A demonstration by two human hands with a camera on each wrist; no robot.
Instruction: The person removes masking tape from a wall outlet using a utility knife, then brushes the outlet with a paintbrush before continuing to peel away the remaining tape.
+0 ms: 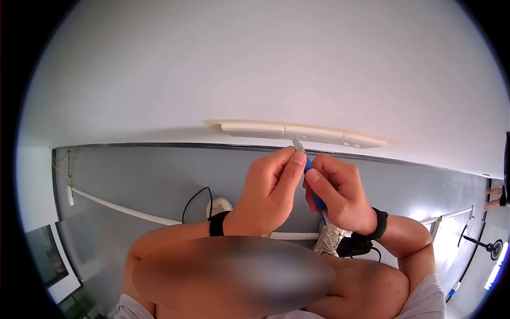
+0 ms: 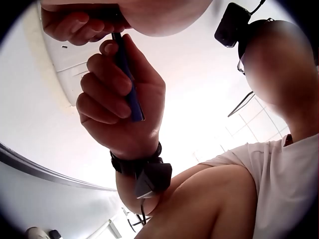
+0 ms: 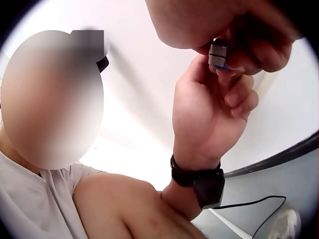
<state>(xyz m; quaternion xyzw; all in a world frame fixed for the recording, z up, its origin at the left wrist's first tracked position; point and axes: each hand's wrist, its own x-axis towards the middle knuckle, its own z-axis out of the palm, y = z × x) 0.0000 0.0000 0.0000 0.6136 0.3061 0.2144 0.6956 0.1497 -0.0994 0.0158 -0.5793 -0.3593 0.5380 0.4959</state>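
In the head view, my left hand (image 1: 271,183) pinches the front of a blue utility knife (image 1: 317,201) between thumb and forefinger. My right hand (image 1: 340,191) grips the handle behind it, thumb along the body. A pale metal blade (image 1: 297,142) sticks out past the left fingertips, towards the white socket plates (image 1: 255,130) on the wall, and its tip overlaps them in this view. Seen from the left wrist, the fingers of the right hand curl round the blue handle (image 2: 130,94). The right wrist view shows the knife's slotted grey end (image 3: 218,55).
Yellowish edging surrounds the row of plates on the white wall (image 1: 265,69). A dark skirting strip (image 1: 186,145) runs along the wall's foot. Below lie a grey floor (image 1: 133,175), a white floor trunking (image 1: 133,210), a black cable (image 1: 194,196) and the person's light shoes (image 1: 330,239).
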